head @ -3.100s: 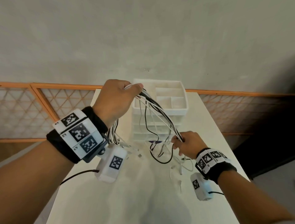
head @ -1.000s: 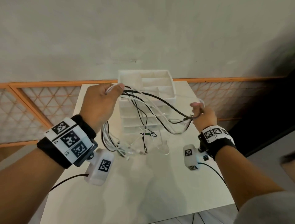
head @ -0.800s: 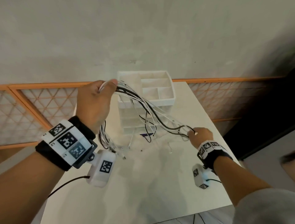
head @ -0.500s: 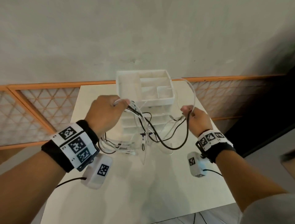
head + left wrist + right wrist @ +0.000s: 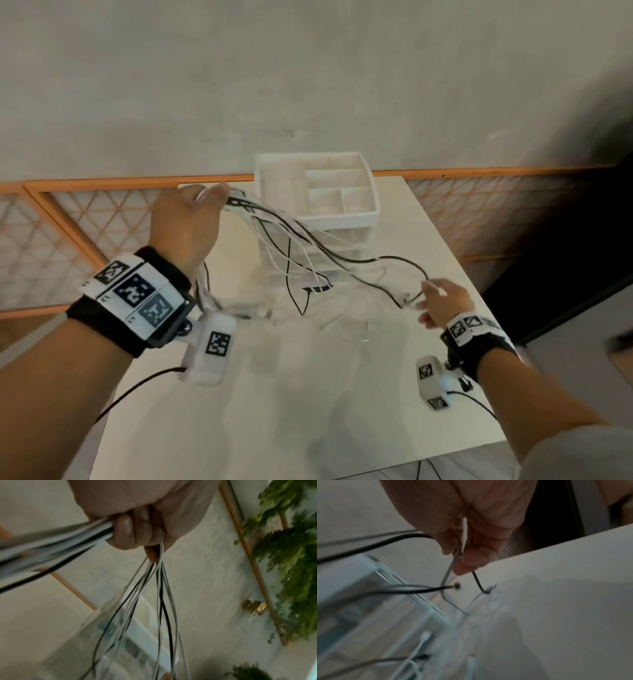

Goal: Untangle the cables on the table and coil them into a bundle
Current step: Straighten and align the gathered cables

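1. The left hand (image 5: pixel 186 226) was raised at the left centre of the head view, its fingers (image 5: pixel 123 532) curled tight round a bunch of black and white cables (image 5: pixel 308 246).
2. From that fist the cables fanned down and to the right across the middle of the frame; other loops hung below the wrist towards the table (image 5: pixel 308 411).
3. The right hand (image 5: pixel 443 301) sat lower, at the right centre of the frame, near the table's right edge.
4. In the right wrist view its thumb and fingertips (image 5: pixel 471 559) were pressed together on a thin grey strand and a black strand, pinching them; the short ends below the pinch bent towards the tabletop.
5. Between the two hands the strands sagged in a slack arc, with some plugs and white leads lying blurred on the table in the middle of the frame.
6. A white drawer organiser (image 5: pixel 342 216) stood at the upper centre, behind the cables, with open compartments on top.
7. An orange-framed lattice panel (image 5: pixel 85 219) ran along the wall behind the table.
8. Green foliage (image 5: pixel 291 561) filled the right side of the left wrist view.
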Available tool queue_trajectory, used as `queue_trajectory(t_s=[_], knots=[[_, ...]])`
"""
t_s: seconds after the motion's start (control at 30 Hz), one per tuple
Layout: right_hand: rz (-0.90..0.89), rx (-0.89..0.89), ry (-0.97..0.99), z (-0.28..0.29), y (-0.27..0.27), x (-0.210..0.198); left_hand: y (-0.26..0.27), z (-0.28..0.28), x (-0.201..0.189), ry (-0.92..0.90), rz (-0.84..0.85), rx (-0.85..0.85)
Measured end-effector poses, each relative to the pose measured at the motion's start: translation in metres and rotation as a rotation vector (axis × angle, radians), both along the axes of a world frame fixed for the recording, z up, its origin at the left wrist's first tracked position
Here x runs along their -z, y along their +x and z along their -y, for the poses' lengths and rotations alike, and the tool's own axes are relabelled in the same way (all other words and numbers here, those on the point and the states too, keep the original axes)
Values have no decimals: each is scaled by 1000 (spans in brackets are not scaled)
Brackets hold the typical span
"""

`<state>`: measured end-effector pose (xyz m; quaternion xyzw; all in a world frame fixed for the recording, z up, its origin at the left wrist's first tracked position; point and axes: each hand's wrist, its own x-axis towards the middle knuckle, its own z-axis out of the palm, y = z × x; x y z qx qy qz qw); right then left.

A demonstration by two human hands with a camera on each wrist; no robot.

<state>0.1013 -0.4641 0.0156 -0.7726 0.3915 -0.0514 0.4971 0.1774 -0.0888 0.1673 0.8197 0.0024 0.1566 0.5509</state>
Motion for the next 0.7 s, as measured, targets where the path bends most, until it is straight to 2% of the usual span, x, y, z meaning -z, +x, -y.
queue_trajectory(t_s=[0.1,0.17,0.2,0.3,0.37,0.43,0.53,0.57,0.63,0.7], knots=[[-79,56,67,-4,-7,20,-3,11,-9,-91,12,64],[9,97,142,-6,-2,15,-3,16,-9,-81,5,103],[91,105,117,-7,1,7,-3,16,-9,-82,1,123],[321,75,-206,-6,8,-26,-3,16,-9,-56,21,155],[394,60,-355,-8,10,-47,-6,16,-10,-45,32,184],[256,-88,-397,-4,11,-49,-8,15,-14,-77,48,225],[-216,-470,-490,-2,7,-30,-11,13,-22,-120,46,290],[-239,-509,-534,-5,6,-28,-13,12,-25,-117,40,314],[-16,-484,-547,-23,9,-51,-17,14,-32,-115,20,395],[244,-519,-480,-53,15,-89,-23,19,-37,-107,6,493]])
